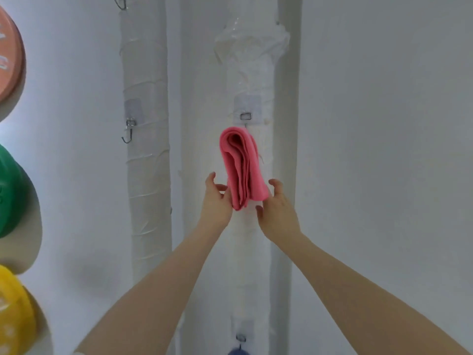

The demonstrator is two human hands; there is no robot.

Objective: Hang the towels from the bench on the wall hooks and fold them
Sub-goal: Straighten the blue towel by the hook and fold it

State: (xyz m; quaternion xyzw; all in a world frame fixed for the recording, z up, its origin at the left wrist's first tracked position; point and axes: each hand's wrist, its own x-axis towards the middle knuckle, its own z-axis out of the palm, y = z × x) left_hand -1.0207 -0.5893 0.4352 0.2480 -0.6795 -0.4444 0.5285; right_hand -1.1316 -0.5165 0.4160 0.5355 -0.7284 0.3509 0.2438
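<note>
A pink towel [242, 167], folded into thick layers, hangs from a wall hook [246, 116] on a white wrapped pipe [252, 73]. Left hand [216, 201] and right hand [277, 213], fingers relaxed, touch its lower edges.

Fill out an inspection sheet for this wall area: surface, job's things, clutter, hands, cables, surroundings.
Surface: white wall with two wrapped vertical pipes; no bench in view.
Job's things: pink towel, folded in layers, hangs from the middle hook on the right pipe; empty hook on the left pipe; a blue item under the lower hook, barely visible.
Clutter: nothing seen.
Hands: left hand and right hand flank the towel's lower end, fingers relaxed, touching or nearly touching it.
Cables: nothing seen.
Surroundings: orange, green and yellow round discs at the left edge.
</note>
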